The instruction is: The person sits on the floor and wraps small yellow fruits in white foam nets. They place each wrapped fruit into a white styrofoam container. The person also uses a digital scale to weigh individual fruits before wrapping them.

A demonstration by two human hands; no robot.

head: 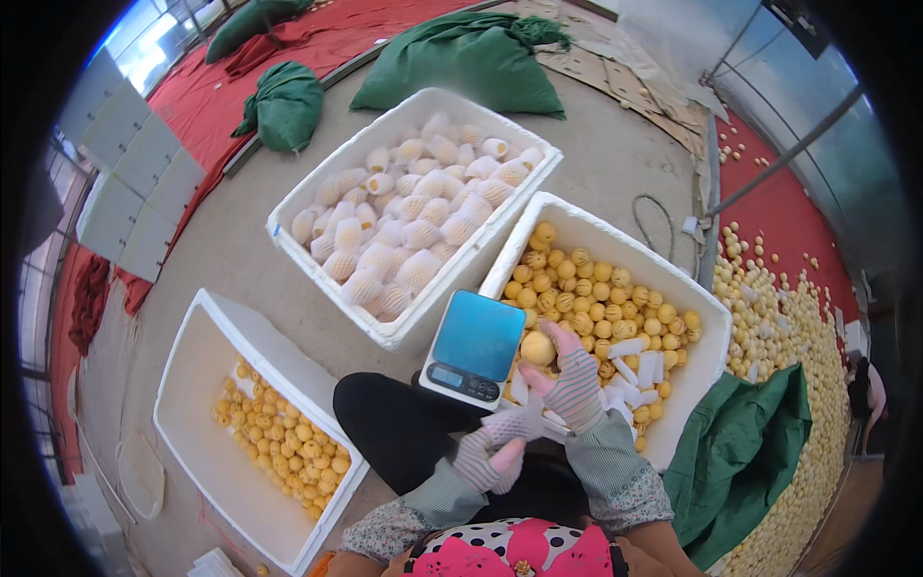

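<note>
My right hand (577, 379), in a striped fingerless glove, has its thumb and fingers around a pale yellow pepino melon (538, 349). This is above the near edge of a white foam box (703, 310) of loose, dark-striped melons (577, 288). Lower down, my left hand (487, 461), gloved the same way, grips a white foam net sleeve (515, 424). Flat white net sleeves (642, 368) lie on the melons beside my right hand. A digital scale (479, 339) with a blue platform rests at the box's left corner, its platform bare.
Ahead, a foam box (285, 241) holds net-wrapped melons. A tilted foam box (191, 382) at left holds loose ones. Green sacks (461, 68) lie beyond; green cloth (743, 447) lies at right beside a large melon heap (786, 360). Another person (870, 393) bends at far right.
</note>
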